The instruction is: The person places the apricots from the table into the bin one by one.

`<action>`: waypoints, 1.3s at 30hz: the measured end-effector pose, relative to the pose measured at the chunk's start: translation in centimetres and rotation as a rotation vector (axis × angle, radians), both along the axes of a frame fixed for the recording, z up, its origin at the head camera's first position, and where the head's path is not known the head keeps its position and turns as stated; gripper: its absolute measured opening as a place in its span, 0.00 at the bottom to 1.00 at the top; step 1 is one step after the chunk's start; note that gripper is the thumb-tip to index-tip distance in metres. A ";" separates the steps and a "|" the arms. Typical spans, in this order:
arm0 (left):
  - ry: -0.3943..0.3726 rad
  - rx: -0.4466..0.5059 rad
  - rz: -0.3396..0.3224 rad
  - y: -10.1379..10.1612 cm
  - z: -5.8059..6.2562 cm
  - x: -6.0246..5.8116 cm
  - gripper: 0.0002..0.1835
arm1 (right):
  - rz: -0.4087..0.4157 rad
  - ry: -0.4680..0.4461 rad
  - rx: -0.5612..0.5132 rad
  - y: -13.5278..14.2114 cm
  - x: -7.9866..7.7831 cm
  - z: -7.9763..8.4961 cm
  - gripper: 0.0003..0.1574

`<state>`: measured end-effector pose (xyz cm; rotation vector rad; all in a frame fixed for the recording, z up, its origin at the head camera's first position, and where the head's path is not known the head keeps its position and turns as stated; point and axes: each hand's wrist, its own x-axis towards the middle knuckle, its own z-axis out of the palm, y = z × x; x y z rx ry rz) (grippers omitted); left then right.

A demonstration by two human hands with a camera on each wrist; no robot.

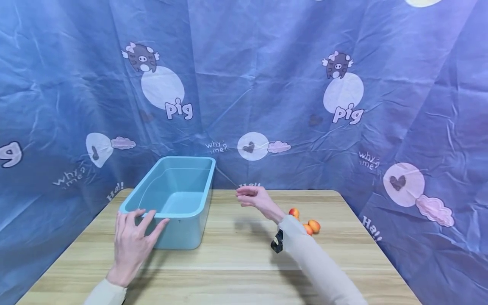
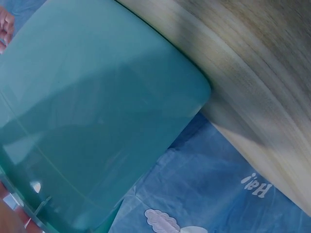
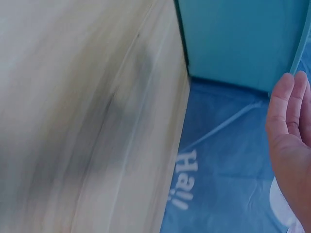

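A deep turquoise plastic tub [image 1: 177, 233] stands on the left part of the table. My left hand [image 1: 131, 241] holds its near rim, fingertips over the edge. In the left wrist view the tub's wall [image 2: 107, 97] fills much of the picture, and only a bit of that hand [image 2: 9, 216] shows at the lower left. To the right of the tub my right hand [image 1: 259, 201] hovers above the table, holding nothing. Its fingers are extended in the right wrist view, where the hand [image 3: 291, 131] appears near the tub's side [image 3: 238, 43].
Three small red-and-orange fruits, one of them the rightmost fruit [image 1: 314, 226], lie beyond the right forearm, which partly hides them. The wooden table [image 1: 236, 275] ends at a blue printed cloth [image 1: 251, 84] hanging behind and at both sides.
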<state>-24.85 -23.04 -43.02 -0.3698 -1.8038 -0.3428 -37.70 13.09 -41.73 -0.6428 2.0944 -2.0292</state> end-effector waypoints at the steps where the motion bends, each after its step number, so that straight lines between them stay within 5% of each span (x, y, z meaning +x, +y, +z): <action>1: 0.001 -0.001 0.001 0.0 0.0 0.1 0.36 | -0.002 -0.009 0.004 0.5 0.1 0.0 0.28; 27: -0.001 -0.008 0.009 0.2 0.0 0.8 0.33 | -0.084 -0.033 0.276 12.5 1.7 -0.1 0.30; 39: -0.012 -0.020 0.007 0.4 0.3 0.8 0.35 | -0.016 -0.006 0.339 16.0 2.1 -0.1 0.29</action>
